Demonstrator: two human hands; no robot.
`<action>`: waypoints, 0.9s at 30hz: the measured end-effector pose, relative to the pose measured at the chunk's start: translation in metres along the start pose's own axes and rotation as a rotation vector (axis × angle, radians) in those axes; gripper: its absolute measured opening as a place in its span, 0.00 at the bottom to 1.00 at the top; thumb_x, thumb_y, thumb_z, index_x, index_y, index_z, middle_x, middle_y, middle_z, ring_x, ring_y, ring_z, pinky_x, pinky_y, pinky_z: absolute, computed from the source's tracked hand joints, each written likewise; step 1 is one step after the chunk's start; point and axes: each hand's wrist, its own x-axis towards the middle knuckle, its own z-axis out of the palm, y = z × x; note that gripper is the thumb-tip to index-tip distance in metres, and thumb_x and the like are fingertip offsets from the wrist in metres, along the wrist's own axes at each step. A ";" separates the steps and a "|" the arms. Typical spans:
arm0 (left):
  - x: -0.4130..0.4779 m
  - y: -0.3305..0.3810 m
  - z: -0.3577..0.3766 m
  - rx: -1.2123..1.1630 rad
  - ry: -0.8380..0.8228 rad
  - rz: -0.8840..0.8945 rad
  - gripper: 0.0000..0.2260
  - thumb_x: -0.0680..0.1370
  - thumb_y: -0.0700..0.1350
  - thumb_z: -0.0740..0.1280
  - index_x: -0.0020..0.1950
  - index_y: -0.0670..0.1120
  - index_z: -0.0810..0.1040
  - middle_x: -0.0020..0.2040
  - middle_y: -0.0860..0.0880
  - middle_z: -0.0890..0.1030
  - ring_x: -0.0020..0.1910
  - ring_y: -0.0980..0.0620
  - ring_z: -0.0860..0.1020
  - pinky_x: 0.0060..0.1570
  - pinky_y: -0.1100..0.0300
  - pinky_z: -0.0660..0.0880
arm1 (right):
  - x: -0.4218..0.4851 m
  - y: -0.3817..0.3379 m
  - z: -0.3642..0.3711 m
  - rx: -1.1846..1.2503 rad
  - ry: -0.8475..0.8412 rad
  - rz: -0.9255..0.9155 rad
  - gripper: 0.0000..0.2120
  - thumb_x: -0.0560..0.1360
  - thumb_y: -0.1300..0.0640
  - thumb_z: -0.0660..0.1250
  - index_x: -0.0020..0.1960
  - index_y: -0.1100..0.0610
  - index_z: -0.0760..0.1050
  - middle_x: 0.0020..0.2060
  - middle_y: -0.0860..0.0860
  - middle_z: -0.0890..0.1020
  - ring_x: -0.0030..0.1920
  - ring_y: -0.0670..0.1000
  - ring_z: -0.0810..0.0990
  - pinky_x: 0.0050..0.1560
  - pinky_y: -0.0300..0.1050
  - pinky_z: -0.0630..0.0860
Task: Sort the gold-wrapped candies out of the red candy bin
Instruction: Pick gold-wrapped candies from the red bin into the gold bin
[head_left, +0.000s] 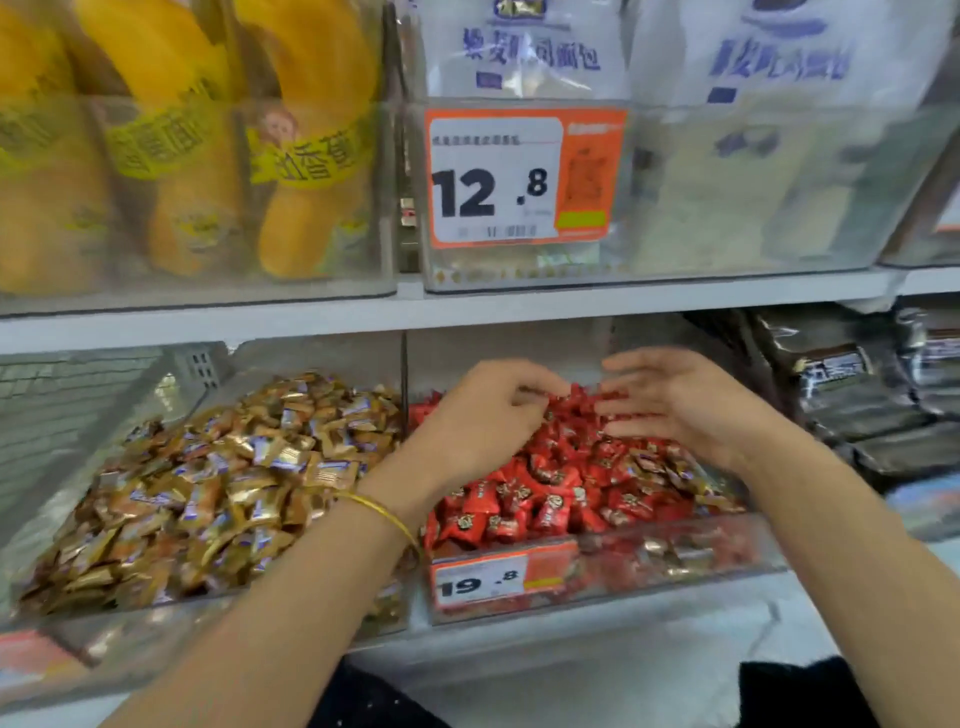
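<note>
I see stray gold-wrapped candies (670, 470) in the clear plastic bin of red-wrapped candies (691, 553), just under the right hand (675, 400) — fingers straight, spread, brushing the red heap. The left hand (483, 410) curls into it — whether it holds anything, I can't tell.

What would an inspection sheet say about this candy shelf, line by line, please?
Surface: white shelf under the bins.
Job's things: red candy bin full of red candies; stray gold-wrapped candies at its right front; gold candy bin to its left.
Clutter: 19.8 price tag on the red bin's front.
Grippers: left hand curled on the red pile, grip unclear; right hand open over it.
Cables: nothing seen.
Surroundings: yellow banana-shaped packs above; dark packs at right.
</note>
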 end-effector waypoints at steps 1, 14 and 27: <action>0.016 0.004 0.018 0.034 -0.047 0.005 0.14 0.78 0.35 0.60 0.54 0.49 0.80 0.53 0.48 0.80 0.49 0.50 0.79 0.40 0.67 0.73 | 0.000 0.006 -0.017 -0.073 0.058 0.016 0.11 0.79 0.71 0.54 0.55 0.62 0.72 0.54 0.63 0.77 0.49 0.60 0.80 0.44 0.51 0.79; 0.131 -0.023 0.157 0.742 -0.583 0.099 0.23 0.72 0.47 0.71 0.64 0.43 0.72 0.62 0.42 0.76 0.61 0.42 0.73 0.58 0.57 0.71 | 0.068 0.057 -0.060 -1.405 -0.200 0.223 0.13 0.76 0.69 0.58 0.59 0.67 0.75 0.56 0.61 0.79 0.55 0.57 0.79 0.41 0.42 0.71; 0.135 -0.029 0.148 0.887 -0.628 0.082 0.15 0.71 0.49 0.71 0.55 0.48 0.75 0.46 0.51 0.77 0.48 0.48 0.77 0.40 0.58 0.71 | 0.077 0.079 -0.071 -0.445 -0.234 0.431 0.26 0.67 0.73 0.71 0.60 0.58 0.67 0.58 0.58 0.75 0.58 0.56 0.75 0.43 0.47 0.78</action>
